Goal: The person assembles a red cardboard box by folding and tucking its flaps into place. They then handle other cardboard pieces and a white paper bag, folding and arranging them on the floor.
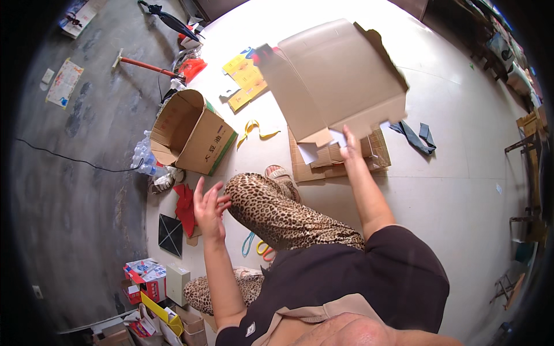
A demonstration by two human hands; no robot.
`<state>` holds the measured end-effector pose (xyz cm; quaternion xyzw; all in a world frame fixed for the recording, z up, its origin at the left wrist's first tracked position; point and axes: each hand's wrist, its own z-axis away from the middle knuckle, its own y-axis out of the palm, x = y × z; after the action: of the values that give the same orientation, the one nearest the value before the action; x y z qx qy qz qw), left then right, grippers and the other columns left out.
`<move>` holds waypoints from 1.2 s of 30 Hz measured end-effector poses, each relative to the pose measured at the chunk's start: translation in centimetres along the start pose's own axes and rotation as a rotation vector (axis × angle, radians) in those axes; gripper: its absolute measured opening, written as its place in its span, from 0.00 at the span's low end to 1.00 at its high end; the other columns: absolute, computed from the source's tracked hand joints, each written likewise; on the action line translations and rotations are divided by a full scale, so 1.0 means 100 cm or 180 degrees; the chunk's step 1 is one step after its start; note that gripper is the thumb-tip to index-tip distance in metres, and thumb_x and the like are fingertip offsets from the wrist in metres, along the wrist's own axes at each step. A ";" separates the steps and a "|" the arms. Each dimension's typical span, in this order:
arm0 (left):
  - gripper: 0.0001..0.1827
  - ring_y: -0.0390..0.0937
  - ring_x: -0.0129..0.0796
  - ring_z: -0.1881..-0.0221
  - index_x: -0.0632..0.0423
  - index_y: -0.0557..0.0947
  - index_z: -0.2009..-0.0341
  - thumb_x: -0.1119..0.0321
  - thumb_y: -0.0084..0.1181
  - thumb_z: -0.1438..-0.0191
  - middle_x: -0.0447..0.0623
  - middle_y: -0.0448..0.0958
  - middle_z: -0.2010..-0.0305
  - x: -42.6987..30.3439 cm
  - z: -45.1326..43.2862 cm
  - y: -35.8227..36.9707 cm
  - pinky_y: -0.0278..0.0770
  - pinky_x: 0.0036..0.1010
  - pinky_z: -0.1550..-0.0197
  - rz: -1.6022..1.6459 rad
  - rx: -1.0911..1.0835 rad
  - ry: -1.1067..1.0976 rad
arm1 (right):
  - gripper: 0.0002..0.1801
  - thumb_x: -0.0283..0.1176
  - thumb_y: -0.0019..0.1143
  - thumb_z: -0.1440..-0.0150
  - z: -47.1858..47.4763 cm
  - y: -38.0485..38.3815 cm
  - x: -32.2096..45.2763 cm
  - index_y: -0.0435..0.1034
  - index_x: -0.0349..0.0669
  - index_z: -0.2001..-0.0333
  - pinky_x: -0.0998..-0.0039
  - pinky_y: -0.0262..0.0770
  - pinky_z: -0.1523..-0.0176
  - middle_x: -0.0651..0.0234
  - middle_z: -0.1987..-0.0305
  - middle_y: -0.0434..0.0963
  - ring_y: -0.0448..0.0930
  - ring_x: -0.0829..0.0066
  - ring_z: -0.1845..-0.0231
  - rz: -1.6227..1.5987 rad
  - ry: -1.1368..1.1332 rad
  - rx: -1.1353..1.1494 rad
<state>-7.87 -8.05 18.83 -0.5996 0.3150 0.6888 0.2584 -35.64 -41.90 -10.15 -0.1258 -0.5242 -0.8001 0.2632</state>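
Note:
A large unfolded cardboard box sheet (337,73) hangs above the floor, its plain brown side towards me. Along its lower edge my right hand (351,145) grips it, the thumb lying against the board. My left hand (210,205) is raised beside my knee with its fingers apart and nothing in it. Beneath the sheet lies a stack of flattened cardboard (342,166), partly covered by it. A tall open carton (203,134) bearing writing stands past my left hand, and a flattened yellow box (247,82) rests on the floor further off.
A yellow strap (255,132) and a dark strip of cloth (415,136) lie on the floor. Scissors (266,251) are beside my leg. Plastic bottles (146,155) sit by the wall. Boxes (156,277) crowd the lower left. A red-handled tool (147,66) leans there too.

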 end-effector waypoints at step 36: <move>0.24 0.77 0.30 0.67 0.60 0.66 0.41 0.69 0.52 0.40 0.55 0.79 0.55 0.126 0.050 -0.110 0.79 0.23 0.64 -0.0068 -0.1048 -0.1744 | 0.26 0.46 0.56 0.45 0.051 -0.041 -0.103 0.67 0.45 0.46 0.57 0.72 0.48 0.60 0.50 0.76 0.75 0.57 0.49 0.6399 -0.0127 0.0425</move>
<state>-4.98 2.79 5.38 -0.4288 0.1117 0.8637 0.2402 -29.77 -33.08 -16.08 -0.5080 -0.2229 -0.1738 0.8137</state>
